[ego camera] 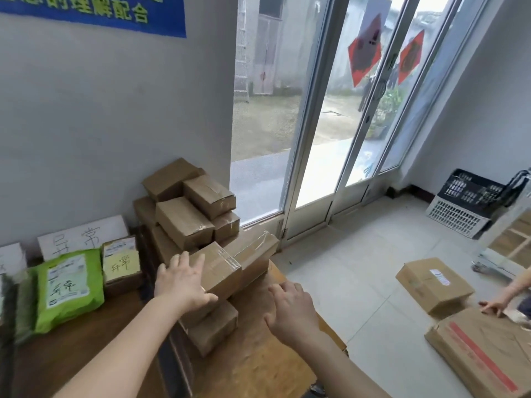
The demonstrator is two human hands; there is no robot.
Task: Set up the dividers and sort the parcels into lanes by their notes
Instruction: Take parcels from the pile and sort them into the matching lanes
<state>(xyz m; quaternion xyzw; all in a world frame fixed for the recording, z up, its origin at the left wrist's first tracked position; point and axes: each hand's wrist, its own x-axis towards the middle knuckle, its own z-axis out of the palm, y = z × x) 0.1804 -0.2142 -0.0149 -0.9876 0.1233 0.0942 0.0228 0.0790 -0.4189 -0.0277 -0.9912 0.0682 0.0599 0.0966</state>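
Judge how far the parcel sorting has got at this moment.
Partly done. A green mailer and a small box with a yellow note already lie in the lane under the white sign, left of the dark divider. The left hand rests on a taped box; the right hand hovers open. The stacked brown boxes remain.

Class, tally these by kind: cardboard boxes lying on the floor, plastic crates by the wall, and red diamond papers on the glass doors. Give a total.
Cardboard boxes on the floor: 2
Plastic crates: 2
Red diamond papers: 2
Total: 6
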